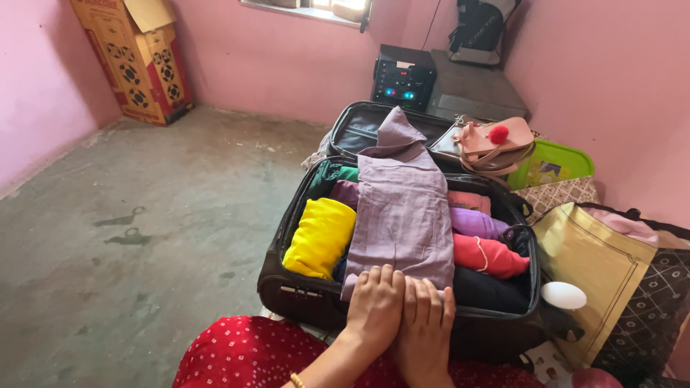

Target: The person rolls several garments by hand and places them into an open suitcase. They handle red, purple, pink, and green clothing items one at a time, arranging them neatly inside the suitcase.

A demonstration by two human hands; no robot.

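An open black suitcase (287, 287) lies on the floor in front of me, packed with folded clothes. A long lilac garment (402, 201) is spread lengthwise over the pile. My left hand (375, 305) and my right hand (425, 327) lie side by side, palms down, pressing the near end of that lilac garment at the suitcase's front rim. Beside it sit a yellow folded cloth (320, 237), a purple roll (474, 224), a red roll (489, 255) and a green cloth (334, 174). My red dotted skirt (244, 356) fills the bottom edge.
A pink handbag (496, 144) rests on the suitcase lid's right side. To the right lie a gold bag (589, 266), a white oval object (564, 295) and a green tray (553, 167). A cardboard box (136, 61) stands at far left, a black speaker (402, 75) at the wall.
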